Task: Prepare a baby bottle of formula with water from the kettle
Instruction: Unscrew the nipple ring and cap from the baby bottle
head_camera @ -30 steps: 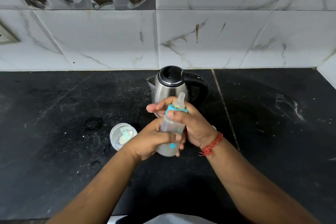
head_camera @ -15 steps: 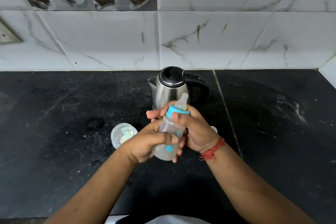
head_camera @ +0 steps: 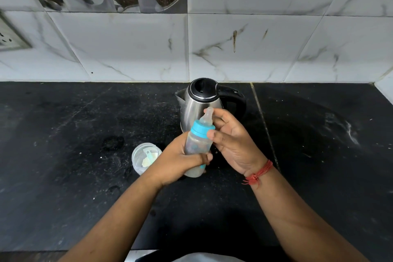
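A clear baby bottle (head_camera: 197,144) with a blue collar and a teat on top is held above the black counter, tilted a little to the right. My left hand (head_camera: 177,160) is wrapped around its lower body. My right hand (head_camera: 232,144) is beside the bottle with fingers spread; its thumb touches the blue collar and its fingertips are near the teat. A steel kettle (head_camera: 197,104) with a black lid and handle stands just behind the bottle. A small clear formula container (head_camera: 144,158) with a blue scoop inside sits left of my left hand.
The black stone counter (head_camera: 74,134) runs wide on both sides, with white specks and smears. A marble-tiled wall (head_camera: 255,44) stands behind the kettle. A wall socket (head_camera: 8,36) is at the far left.
My right hand has let go of the collar and opened, moving slightly right. The bottle has risen a little and stays in my left hand.
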Motion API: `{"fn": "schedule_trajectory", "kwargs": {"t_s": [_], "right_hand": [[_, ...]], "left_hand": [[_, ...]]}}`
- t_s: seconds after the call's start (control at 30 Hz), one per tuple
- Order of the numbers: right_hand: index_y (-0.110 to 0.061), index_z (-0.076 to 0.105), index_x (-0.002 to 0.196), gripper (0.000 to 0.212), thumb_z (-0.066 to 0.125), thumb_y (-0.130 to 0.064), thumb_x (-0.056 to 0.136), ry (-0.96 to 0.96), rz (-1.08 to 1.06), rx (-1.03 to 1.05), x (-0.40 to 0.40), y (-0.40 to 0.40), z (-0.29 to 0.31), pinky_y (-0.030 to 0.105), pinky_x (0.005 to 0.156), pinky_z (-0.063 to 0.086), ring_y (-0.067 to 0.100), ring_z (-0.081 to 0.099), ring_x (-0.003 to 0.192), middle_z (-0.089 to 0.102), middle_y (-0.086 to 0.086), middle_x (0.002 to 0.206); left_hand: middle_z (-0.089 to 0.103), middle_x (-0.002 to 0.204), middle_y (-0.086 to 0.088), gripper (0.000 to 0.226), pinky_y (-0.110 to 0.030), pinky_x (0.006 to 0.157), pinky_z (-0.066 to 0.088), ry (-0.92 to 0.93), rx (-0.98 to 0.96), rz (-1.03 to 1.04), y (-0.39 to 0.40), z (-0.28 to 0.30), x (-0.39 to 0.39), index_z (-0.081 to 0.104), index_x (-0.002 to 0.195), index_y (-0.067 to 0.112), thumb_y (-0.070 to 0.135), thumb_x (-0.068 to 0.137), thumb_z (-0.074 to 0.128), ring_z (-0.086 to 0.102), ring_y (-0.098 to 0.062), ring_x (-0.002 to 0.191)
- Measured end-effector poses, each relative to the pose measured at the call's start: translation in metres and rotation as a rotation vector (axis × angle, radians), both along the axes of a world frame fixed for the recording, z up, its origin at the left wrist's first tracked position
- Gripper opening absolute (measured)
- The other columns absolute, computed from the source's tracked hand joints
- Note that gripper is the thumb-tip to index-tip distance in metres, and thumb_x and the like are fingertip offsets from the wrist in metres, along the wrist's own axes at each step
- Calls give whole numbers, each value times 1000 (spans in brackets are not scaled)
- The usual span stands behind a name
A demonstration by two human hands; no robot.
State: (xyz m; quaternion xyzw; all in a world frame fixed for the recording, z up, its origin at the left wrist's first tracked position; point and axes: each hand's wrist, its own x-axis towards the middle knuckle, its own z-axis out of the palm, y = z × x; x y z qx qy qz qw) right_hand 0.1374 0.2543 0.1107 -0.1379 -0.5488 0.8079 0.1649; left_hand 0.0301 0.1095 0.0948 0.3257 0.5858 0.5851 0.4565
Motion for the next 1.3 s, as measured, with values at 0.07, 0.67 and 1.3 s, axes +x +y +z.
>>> {"fn": "schedule_trajectory", "kwargs": {"t_s": [0.07,0.67,1.3], "right_hand": [[-2,39,146,69,66,-6,82,1,47,-14,3,2,1,39,101,51,27,61,121,64,19,131],[-16,49,139,77,80,-33,70,-143,-74,240,1,-15,4,42,104,51,14,61,117,63,4,125],[-13,47,142,62,62,-9,81,-107,-25,54,-2,-16,-2,37,103,50,26,61,125,66,15,133]], "left_hand": [[67,87,-8,49,-49,77,55,7,-5,13,-1,-3,0,60,113,13,30,73,82,65,-23,79],[69,90,4,43,-39,79,54,125,18,37,-5,-4,0,63,114,24,31,75,81,64,-14,84],[71,97,5,52,-40,86,57,162,-38,61,-12,-16,-8,62,120,26,37,74,82,67,-13,90]]}}
